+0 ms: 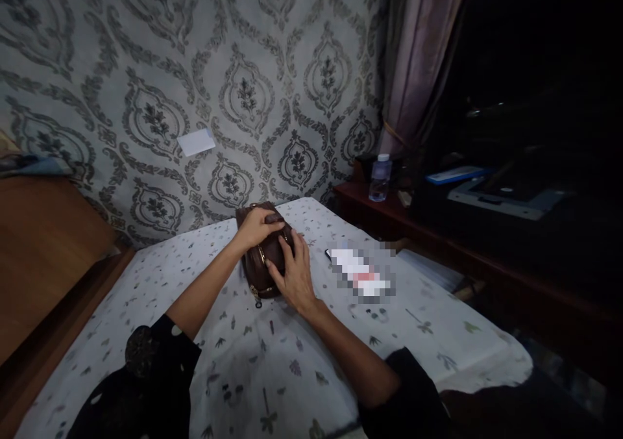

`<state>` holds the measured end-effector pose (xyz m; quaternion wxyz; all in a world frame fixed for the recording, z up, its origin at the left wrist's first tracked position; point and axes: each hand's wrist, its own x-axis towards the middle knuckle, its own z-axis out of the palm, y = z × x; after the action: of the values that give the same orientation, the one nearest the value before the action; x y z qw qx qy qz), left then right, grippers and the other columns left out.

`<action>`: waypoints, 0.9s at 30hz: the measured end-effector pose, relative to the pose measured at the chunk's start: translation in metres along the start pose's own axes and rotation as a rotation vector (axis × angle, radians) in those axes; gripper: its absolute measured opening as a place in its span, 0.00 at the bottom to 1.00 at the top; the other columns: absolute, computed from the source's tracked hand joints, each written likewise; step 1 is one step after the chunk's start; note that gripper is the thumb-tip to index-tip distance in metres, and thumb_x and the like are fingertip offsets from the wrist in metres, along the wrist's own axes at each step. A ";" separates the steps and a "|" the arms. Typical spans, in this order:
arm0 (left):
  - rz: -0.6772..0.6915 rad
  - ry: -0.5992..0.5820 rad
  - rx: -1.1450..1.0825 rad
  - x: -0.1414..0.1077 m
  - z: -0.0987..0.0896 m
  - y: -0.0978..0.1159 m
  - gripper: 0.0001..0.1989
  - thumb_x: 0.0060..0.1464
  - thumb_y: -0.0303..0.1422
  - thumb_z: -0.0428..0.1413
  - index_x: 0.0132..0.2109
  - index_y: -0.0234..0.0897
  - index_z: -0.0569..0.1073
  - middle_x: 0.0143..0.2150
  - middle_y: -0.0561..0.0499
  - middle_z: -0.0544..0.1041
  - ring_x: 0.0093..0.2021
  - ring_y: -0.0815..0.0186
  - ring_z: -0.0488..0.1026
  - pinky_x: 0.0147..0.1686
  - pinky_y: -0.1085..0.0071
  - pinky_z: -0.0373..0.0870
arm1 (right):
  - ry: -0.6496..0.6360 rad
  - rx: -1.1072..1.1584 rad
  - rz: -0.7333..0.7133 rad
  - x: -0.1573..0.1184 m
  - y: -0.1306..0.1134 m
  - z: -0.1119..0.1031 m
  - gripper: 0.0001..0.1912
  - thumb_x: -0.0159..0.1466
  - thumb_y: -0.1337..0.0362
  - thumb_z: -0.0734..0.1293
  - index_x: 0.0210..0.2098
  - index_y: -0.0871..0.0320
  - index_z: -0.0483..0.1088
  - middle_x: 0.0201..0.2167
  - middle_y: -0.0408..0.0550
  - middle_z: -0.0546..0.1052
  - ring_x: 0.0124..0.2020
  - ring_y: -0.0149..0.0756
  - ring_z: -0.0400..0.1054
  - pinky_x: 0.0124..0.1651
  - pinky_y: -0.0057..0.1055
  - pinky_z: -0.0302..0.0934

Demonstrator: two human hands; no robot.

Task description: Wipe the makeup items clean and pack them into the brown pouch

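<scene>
A brown leather-look handbag (257,267) with gold-coloured metal trim lies on the patterned bedsheet (263,367). My left hand (259,228) reaches across the bag's far part, its fingers bent over a dark flap or handle there. On the near right side of the bag rests my right hand (296,273), thumb and fingers spread apart and touching its surface. Whether the bag's opening is undone cannot be made out. To the right of my right hand, a phone-like object (360,273) lies on the sheet, its face blurred out.
A wooden board (48,244) borders the bed at left. Patterned wallpaper (248,95) with a white switch plate or card (196,142) is behind. At right, a dark red ledge (384,212) carries a clear bottle (380,178), beside a tied curtain (413,56).
</scene>
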<state>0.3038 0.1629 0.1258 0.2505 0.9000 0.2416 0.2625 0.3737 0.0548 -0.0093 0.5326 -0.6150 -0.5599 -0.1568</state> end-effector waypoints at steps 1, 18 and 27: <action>-0.001 0.008 -0.007 -0.001 -0.002 -0.002 0.13 0.49 0.39 0.58 0.24 0.35 0.71 0.21 0.57 0.67 0.25 0.69 0.63 0.26 0.74 0.58 | -0.004 -0.002 0.002 0.000 0.000 0.000 0.28 0.68 0.54 0.60 0.64 0.59 0.59 0.69 0.62 0.51 0.70 0.56 0.44 0.67 0.61 0.51; -0.105 0.139 0.294 -0.035 -0.039 -0.009 0.13 0.51 0.34 0.58 0.22 0.40 0.65 0.19 0.56 0.63 0.24 0.66 0.60 0.29 0.69 0.50 | -0.015 -0.006 -0.031 -0.002 0.001 0.000 0.29 0.68 0.53 0.59 0.65 0.59 0.56 0.71 0.62 0.48 0.71 0.58 0.41 0.67 0.62 0.49; -0.095 0.077 0.325 -0.049 -0.026 -0.008 0.13 0.55 0.37 0.55 0.24 0.38 0.68 0.20 0.57 0.65 0.23 0.67 0.61 0.26 0.71 0.52 | -0.035 -0.006 -0.012 -0.002 0.000 0.001 0.30 0.69 0.55 0.58 0.67 0.58 0.53 0.72 0.61 0.45 0.72 0.58 0.39 0.66 0.63 0.49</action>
<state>0.2492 0.1498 0.1228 0.1042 0.9055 0.3327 0.2420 0.3723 0.0546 -0.0113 0.5198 -0.6160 -0.5723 -0.1510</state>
